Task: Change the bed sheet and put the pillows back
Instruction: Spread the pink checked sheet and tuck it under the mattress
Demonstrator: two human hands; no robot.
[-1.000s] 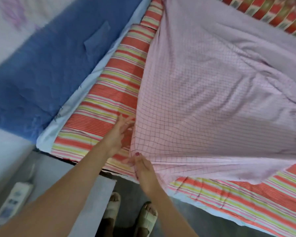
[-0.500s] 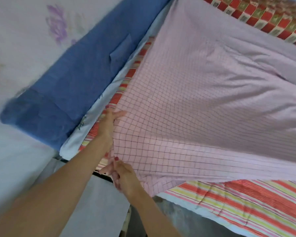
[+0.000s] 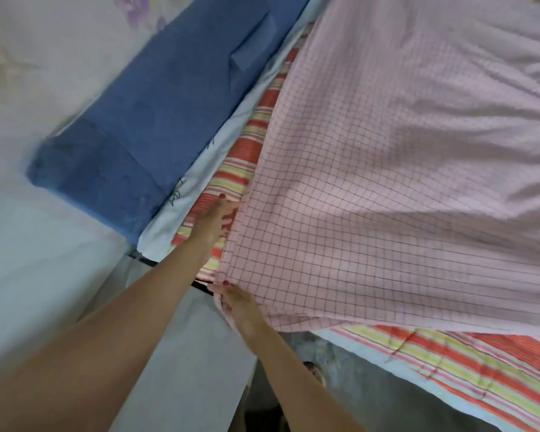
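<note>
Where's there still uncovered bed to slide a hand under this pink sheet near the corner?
Bare striped cover shows in a narrow strip between the pink checked sheet and the blue cloth, where the left hand lies, and below the sheet's near edge on the right. The corner itself is crowded: the right hand pinches the sheet there.

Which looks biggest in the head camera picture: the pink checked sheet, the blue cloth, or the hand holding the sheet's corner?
1. Pink checked sheet: it fills most of the view.
2. Blue cloth: clearly smaller than the sheet.
3. Right hand, which pinches the sheet's corner: smallest by far, though it is nearer the camera.
</note>
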